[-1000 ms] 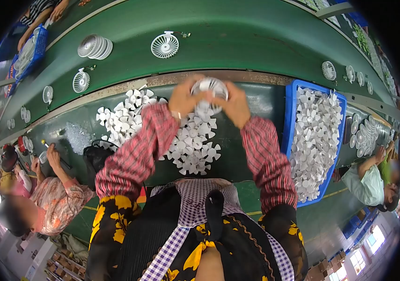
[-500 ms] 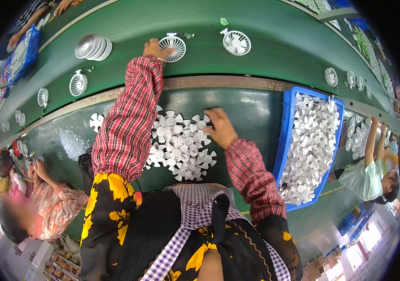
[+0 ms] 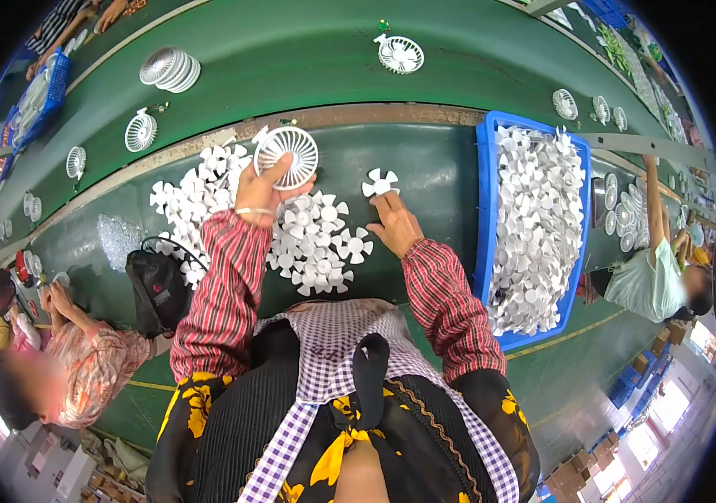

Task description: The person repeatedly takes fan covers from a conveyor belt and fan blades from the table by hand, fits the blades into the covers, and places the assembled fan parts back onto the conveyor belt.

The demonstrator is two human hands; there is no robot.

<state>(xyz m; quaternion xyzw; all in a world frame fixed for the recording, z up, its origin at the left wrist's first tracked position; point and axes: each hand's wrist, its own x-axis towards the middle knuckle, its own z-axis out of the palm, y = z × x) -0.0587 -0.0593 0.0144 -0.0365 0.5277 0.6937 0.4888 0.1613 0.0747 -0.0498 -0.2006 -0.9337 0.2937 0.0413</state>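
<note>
My left hand (image 3: 264, 189) is closed on a white round fan grille (image 3: 297, 158), raised above the near worktop with its ribbed face up. A small green circuit piece (image 3: 288, 122) shows at the grille's far edge. Below and beside that hand lie loose white fan blades (image 3: 312, 243). To the right, my right hand (image 3: 397, 225) pinches one white fan blade (image 3: 380, 182) at its fingertips, apart from the pile. Part of the grip is hidden under the fingers.
A blue crate (image 3: 485, 226) full of fan blades stands at right. Grilles stand stacked (image 3: 171, 70) on the green belt (image 3: 291, 50), with another fan (image 3: 400, 55) farther right. A black bag (image 3: 157, 289) and clear plastic bag (image 3: 121, 241) lie left. Co-workers sit on both sides.
My left hand has lifted the grille off the belt and brought it nearer. My right hand has moved slightly and now has a fan blade at its fingertips. The far fan has shifted left.
</note>
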